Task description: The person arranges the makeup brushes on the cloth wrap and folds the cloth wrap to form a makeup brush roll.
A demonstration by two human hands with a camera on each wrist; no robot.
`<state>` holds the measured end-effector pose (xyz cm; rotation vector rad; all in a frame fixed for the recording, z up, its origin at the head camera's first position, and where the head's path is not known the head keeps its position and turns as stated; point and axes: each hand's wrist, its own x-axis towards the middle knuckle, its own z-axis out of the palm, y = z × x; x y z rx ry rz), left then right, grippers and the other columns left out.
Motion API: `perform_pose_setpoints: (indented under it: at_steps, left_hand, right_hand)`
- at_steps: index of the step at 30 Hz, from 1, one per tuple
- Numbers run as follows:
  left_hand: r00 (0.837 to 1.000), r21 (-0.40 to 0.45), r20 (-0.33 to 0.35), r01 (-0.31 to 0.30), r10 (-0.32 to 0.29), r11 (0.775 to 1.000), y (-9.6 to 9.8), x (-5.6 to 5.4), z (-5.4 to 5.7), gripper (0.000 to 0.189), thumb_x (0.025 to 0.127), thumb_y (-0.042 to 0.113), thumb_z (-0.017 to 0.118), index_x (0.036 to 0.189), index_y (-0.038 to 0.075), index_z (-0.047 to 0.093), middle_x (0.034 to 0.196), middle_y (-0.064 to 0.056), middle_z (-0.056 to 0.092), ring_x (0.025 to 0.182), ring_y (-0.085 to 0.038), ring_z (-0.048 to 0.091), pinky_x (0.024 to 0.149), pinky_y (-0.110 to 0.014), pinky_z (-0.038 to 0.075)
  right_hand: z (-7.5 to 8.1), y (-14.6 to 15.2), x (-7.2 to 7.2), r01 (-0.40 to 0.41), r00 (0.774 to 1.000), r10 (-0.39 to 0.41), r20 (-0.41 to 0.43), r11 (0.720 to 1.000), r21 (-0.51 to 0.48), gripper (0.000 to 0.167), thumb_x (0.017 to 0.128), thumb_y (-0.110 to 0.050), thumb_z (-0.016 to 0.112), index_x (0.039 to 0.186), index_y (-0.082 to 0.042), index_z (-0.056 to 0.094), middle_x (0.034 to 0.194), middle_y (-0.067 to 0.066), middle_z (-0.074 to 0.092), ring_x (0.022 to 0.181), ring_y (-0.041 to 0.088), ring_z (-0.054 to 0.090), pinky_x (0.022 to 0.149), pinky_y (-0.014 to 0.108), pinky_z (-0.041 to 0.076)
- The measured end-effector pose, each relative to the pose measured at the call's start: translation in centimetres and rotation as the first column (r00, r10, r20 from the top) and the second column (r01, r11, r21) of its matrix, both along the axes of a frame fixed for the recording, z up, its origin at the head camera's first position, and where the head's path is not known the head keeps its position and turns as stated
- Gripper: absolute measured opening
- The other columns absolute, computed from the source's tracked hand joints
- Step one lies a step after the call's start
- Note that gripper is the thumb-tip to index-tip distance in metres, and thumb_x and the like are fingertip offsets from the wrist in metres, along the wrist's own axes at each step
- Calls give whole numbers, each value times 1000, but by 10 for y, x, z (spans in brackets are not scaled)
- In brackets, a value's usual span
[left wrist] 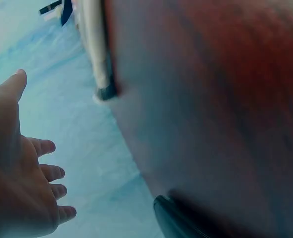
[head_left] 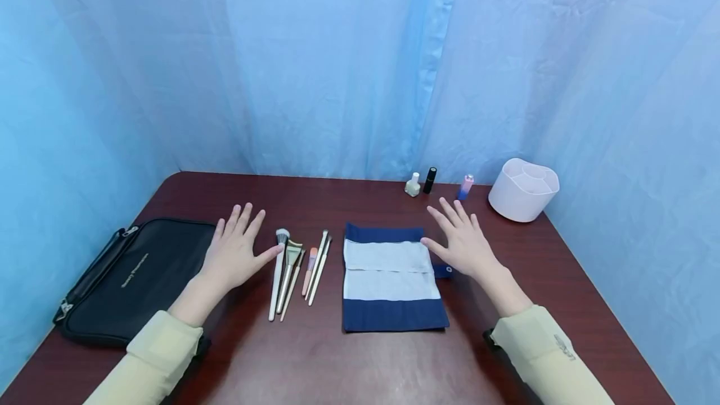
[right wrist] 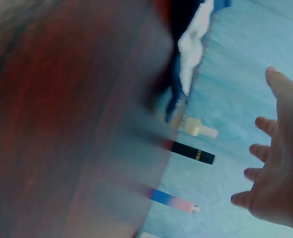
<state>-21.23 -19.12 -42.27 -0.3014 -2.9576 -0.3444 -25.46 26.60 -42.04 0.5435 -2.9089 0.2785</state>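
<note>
My left hand [head_left: 236,255] is spread with fingers straight, between a black zip case [head_left: 152,280] and a group of makeup brushes [head_left: 289,270]. Its thumb tip overlaps the top of the nearest brush in the head view; whether they touch I cannot tell. Several brushes lie side by side, heads toward the far edge. My right hand [head_left: 464,245], fingers also spread, is over the right side of a navy and pale grey fabric brush roll [head_left: 388,283], which lies unfolded. Both hands hold nothing. In the wrist views, the left palm [left wrist: 17,183] and right palm [right wrist: 285,168] appear bare.
Along the back edge stand a nail polish bottle [head_left: 413,185], a black lipstick tube [head_left: 430,180] and a pink-and-blue tube [head_left: 465,187]. A white divided organizer cup [head_left: 520,195] stands at the back right. Blue curtains [head_left: 337,67] surround the dark red table [head_left: 394,367].
</note>
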Motion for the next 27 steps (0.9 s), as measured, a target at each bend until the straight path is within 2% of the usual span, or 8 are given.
perform_pose_setpoints:
  at_steps: [4,7,11,15,19,22,27]
  left_hand:
    - [997,17,65,42,-44,999,2,-4,-9,90,87,61,52,150,4,22,154,-23,17,143,-40,10,112,-57,12]
    - [988,54,118,91,-97,994,3,-7,-14,87,88,51,59,148,-1,23,152,-25,22,141,-42,16,110,-58,18]
    - [969,113,201,121,-142,986,5,-12,-19,86,88,41,64,147,-3,23,150,-26,25,139,-43,21,108,-59,23]
    - [959,132,249,107,-138,985,9,-17,-20,83,88,38,65,147,-4,24,147,-29,31,136,-44,28,104,-61,28]
    - [959,137,248,108,-140,985,12,-20,-22,78,88,34,66,145,-4,29,142,-28,39,130,-45,36,99,-61,33]
    - [966,142,220,109,-139,984,15,-22,-24,72,87,32,68,142,-3,37,138,-25,45,125,-44,41,96,-60,36]
    - [971,184,195,100,-136,978,17,-25,-24,64,85,26,71,135,-4,46,125,-25,53,111,-38,51,88,-51,45]
  right_hand:
    - [-9,0,-7,-88,994,90,53,995,-44,75,88,-58,53,150,-23,28,158,9,15,145,34,4,108,66,10]
    - [-14,2,-13,-164,979,173,109,983,-88,74,89,-52,57,149,-21,29,158,9,14,145,34,4,107,66,11]
    - [-21,6,-19,-238,937,269,221,958,-160,74,89,-48,59,150,-19,27,158,9,13,145,34,1,106,68,10]
    - [-27,12,-24,-273,877,332,346,939,-209,78,89,-46,60,151,-18,22,158,10,12,144,38,0,105,70,7]
    - [-30,18,-28,-312,821,380,426,923,-223,83,87,-46,63,152,-16,21,158,10,13,143,41,1,106,69,6]
    - [-31,20,-30,-346,793,401,459,916,-202,88,84,-49,66,151,-14,22,158,11,14,143,42,2,106,68,4]
    - [-34,22,-32,-377,785,406,468,913,-160,93,80,-57,66,151,-14,23,158,9,14,144,39,3,108,66,2]
